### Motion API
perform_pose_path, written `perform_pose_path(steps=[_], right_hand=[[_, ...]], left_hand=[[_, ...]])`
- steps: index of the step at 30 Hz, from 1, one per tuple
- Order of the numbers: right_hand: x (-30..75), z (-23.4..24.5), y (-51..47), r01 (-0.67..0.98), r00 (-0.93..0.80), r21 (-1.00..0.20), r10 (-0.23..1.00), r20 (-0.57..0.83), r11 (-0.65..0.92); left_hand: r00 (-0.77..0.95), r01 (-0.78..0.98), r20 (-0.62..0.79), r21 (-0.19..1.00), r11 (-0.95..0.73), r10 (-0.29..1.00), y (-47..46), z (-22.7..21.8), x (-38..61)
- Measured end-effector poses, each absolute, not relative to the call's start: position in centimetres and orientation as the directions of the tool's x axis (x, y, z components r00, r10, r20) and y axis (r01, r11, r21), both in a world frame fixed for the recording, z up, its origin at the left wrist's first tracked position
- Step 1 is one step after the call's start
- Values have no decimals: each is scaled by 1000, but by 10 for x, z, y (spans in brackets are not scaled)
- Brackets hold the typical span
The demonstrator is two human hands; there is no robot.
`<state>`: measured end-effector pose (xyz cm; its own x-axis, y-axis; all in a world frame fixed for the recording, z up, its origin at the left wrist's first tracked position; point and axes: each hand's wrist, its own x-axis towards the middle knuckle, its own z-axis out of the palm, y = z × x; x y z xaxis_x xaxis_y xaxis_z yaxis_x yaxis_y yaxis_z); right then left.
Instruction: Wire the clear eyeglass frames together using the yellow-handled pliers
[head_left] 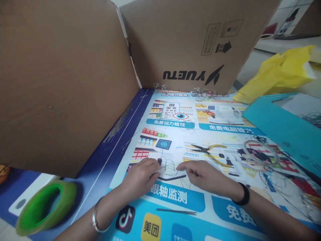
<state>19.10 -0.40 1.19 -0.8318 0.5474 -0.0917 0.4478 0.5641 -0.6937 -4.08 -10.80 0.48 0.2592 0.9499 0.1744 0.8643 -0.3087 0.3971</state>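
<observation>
Head view, and here's the bent wire loop (170,168) on the eye-care poster (179,194), seemingly longest near-to-far, between the half-curled left hand (143,173) and the nearer right hand (206,174), index outstretched from its right, any grip in either impossible to tell!

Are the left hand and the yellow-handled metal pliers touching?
Apart: the head view shows bare printed sheet between the left hand and the yellow-handled metal pliers.

Brown cardboard panels (100,73) stand along the desk's (89,175) left and far sides; pale wall tiles (287,9) appear upper right.
</observation>
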Motion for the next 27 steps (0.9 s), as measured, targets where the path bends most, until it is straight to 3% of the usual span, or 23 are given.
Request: perform_pose_path(steps=[10, 12, 18, 21, 27], right_hand=[[192, 0, 4, 364, -839, -838, 534, -105, 407], [192, -1, 3, 332, -837, -863, 541, -83, 381], [188, 5, -6, 220, -758, -898, 646, 88, 380], [187, 7, -8, 183, -663, -913, 732, 158, 364], [191, 13, 4, 258, -629, -881, 761, 159, 397]], left_hand=[[-130, 645, 183, 762, -57, 975, -83, -3, -47], [-108, 591, 117, 806, -31, 987, -81, 4, -37], [184, 502, -93, 865, -12, 979, -69, 25, 8], [136, 509, -67, 861, -11, 988, -57, 26, 19], [129, 270, -139, 958, 100, 982, -40, 21, 21]])
